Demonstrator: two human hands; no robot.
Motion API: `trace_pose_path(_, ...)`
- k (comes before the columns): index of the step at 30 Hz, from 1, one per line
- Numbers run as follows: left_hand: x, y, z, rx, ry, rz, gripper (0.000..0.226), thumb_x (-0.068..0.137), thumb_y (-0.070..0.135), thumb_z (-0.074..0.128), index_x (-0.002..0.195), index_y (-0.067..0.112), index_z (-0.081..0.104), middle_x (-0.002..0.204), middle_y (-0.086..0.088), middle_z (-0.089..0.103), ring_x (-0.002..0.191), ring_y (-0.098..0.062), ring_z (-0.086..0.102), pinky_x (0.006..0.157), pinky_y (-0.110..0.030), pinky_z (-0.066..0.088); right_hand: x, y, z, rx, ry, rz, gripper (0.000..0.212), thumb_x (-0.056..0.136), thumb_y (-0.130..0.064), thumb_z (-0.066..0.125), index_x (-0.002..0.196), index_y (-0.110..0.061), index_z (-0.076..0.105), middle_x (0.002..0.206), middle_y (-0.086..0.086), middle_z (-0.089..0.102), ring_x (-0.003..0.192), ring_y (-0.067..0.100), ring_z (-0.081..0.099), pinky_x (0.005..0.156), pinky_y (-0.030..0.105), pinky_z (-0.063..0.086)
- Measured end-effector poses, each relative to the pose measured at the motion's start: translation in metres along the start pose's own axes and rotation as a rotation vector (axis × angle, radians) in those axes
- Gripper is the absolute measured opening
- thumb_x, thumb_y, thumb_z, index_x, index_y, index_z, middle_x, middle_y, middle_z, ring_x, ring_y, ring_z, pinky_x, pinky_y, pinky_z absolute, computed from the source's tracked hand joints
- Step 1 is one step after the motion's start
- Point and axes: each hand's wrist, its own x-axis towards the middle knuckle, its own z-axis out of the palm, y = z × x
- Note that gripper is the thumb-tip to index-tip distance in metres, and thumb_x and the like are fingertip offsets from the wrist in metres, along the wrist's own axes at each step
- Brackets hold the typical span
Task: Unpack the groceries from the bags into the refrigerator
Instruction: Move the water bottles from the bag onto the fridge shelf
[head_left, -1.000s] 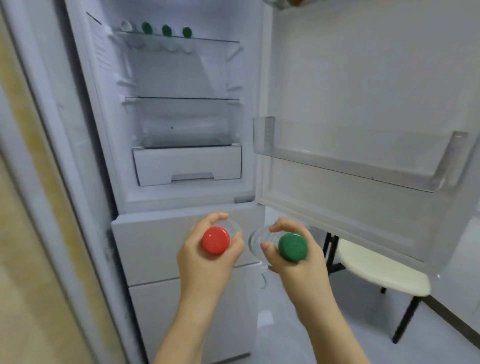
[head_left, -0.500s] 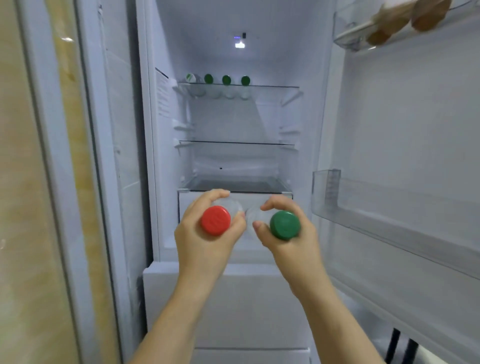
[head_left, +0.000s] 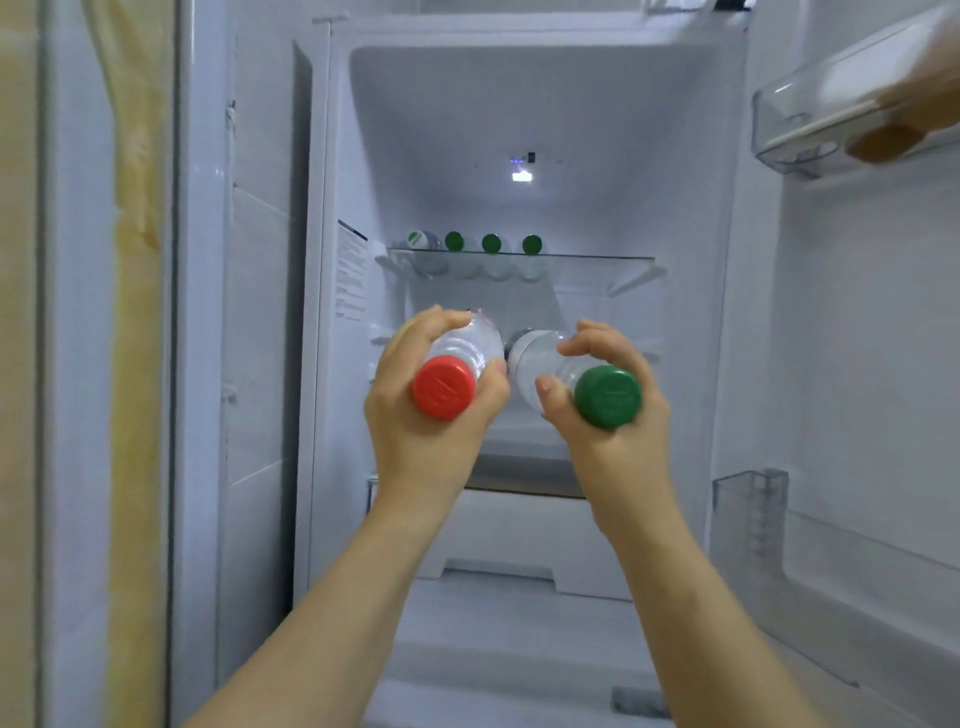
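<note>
Head view: four bottles (head_left: 491, 243) line glass shelf (head_left: 597, 257), left half.

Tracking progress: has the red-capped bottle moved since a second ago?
Yes. The red-capped bottle rose from below the drawer to above it, nearing the top shelf.

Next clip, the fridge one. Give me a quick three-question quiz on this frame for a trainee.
1. The left hand grips a clear bottle. What colour is its cap?
2. True or false: the upper glass shelf is bare.
3. The right hand: A) hangs open; B) grips the green-capped bottle; C) touches the upper glass shelf.
Key: 1 red; 2 false, stored bottles sit on it; 3 B.
</note>
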Motion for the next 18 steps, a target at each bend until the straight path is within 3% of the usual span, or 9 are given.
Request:
trace_pose_path(3, 0.023, -0.022, 0.007, -0.025, 0.007, 0.014, 0.029, 0.065, 0.041, 0.063, 0.091, 0.047, 0.054, 0.102, 0.024, 0.06, 0.099, 0.002, 0.056, 0.084, -0.014, 0.046, 0.02, 0.018, 0.012, -0.007, 0.017, -0.065, 0.025, 0.072, -0.009, 0.067, 0.087, -0.026, 0.057, 0.109, -0.012, 0.056, 0.117, 0.0, 0.049, 0.095, 0.008, 0.034)
trace_pose_path(5, 0.038, -0.037, 0.012, -0.074, 0.001, 0.003, 0.031, 0.064, 0.041, 0.064, 0.092, 0.05, 0.054, 0.102, 0.026, 0.059, 0.1, 0.003, 0.055, 0.088, -0.024, 0.05, 0.033, 0.031, 0.019, -0.011, 0.032, -0.099, 0.026, 0.072, -0.008, 0.067, 0.087, -0.027, 0.057, 0.108, -0.016, 0.056, 0.117, 0.001, 0.049, 0.095, 0.008, 0.034)
trace_pose_path(8, 0.061, -0.061, 0.022, -0.191, -0.023, -0.008, 0.033, 0.063, 0.04, 0.067, 0.093, 0.048, 0.057, 0.103, 0.034, 0.056, 0.101, 0.004, 0.054, 0.08, -0.045, 0.056, 0.052, 0.052, 0.028, -0.044, 0.09, -0.132, 0.026, 0.072, -0.01, 0.067, 0.086, -0.029, 0.058, 0.109, -0.02, 0.056, 0.118, 0.003, 0.05, 0.095, 0.008, 0.035)
trace_pose_path(12, 0.093, -0.091, 0.038, -0.29, -0.031, 0.004, 0.034, 0.062, 0.038, 0.068, 0.09, 0.054, 0.058, 0.103, 0.036, 0.056, 0.101, 0.006, 0.054, 0.081, -0.05, 0.054, 0.079, 0.072, 0.04, -0.098, 0.123, -0.173, 0.024, 0.072, -0.012, 0.067, 0.087, -0.028, 0.058, 0.116, -0.007, 0.054, 0.11, -0.009, 0.05, 0.089, 0.005, 0.035)
trace_pose_path(14, 0.109, -0.105, 0.047, -0.37, -0.026, -0.018, 0.032, 0.061, 0.037, 0.068, 0.088, 0.053, 0.06, 0.101, 0.035, 0.057, 0.098, 0.004, 0.056, 0.081, -0.052, 0.053, 0.093, 0.082, 0.043, -0.11, 0.15, -0.202, 0.024, 0.071, -0.015, 0.069, 0.087, -0.029, 0.058, 0.118, -0.007, 0.053, 0.109, -0.007, 0.051, 0.092, 0.015, 0.042)
trace_pose_path(16, 0.123, -0.116, 0.057, -0.432, -0.018, -0.027, 0.03, 0.061, 0.036, 0.069, 0.088, 0.047, 0.061, 0.098, 0.035, 0.058, 0.096, 0.001, 0.057, 0.081, -0.054, 0.053, 0.108, 0.091, 0.044, -0.107, 0.187, -0.216, 0.023, 0.069, -0.024, 0.071, 0.086, -0.035, 0.06, 0.118, -0.011, 0.054, 0.114, 0.0, 0.051, 0.097, 0.041, 0.046)
trace_pose_path(18, 0.136, -0.126, 0.066, -0.481, -0.012, -0.031, 0.031, 0.061, 0.036, 0.069, 0.091, 0.042, 0.061, 0.096, 0.033, 0.059, 0.094, -0.002, 0.058, 0.08, -0.055, 0.053, 0.121, 0.099, 0.043, -0.094, 0.221, -0.232, 0.023, 0.067, -0.029, 0.068, 0.083, -0.044, 0.061, 0.118, -0.014, 0.054, 0.116, 0.005, 0.052, 0.093, 0.055, 0.046)
